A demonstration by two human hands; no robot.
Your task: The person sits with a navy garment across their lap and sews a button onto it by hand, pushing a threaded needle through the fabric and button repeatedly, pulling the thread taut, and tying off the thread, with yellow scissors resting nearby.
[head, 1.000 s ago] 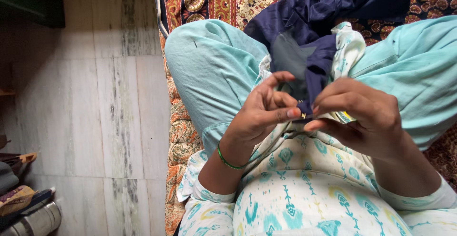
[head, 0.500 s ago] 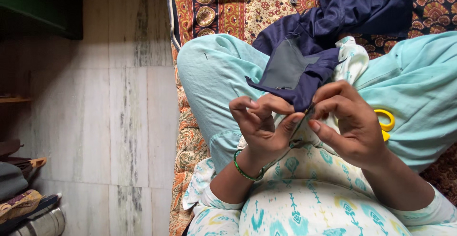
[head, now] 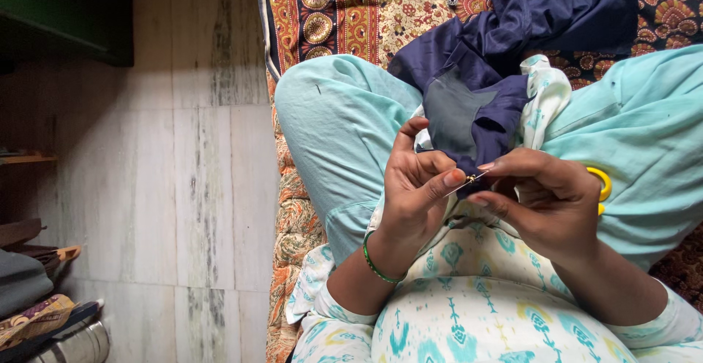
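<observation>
A dark blue garment (head: 505, 33) lies across my lap and the patterned bedspread, with a grey lining patch (head: 450, 117) turned up. My left hand (head: 417, 187) pinches the garment's lower edge between thumb and forefinger, beside a small gold-coloured fastener (head: 469, 178). My right hand (head: 542, 198) meets it from the right, thumb and forefinger closed on a thin needle at the same spot. A green bangle (head: 375, 264) circles my left wrist. Yellow scissor handles (head: 602, 187) peek out behind my right hand.
I sit cross-legged in light blue trousers (head: 329, 121) on a red and orange patterned bedspread (head: 344, 8). A pale marble floor (head: 176, 187) lies to the left. A steel container (head: 80, 345) and some cloth items sit at the lower left, dark furniture (head: 66, 11) at the upper left.
My left fingers uncurled and took the garment edge again at the fastener. My right hand lowered slightly, covering more of the yellow scissors. The grey lining shifted a little.
</observation>
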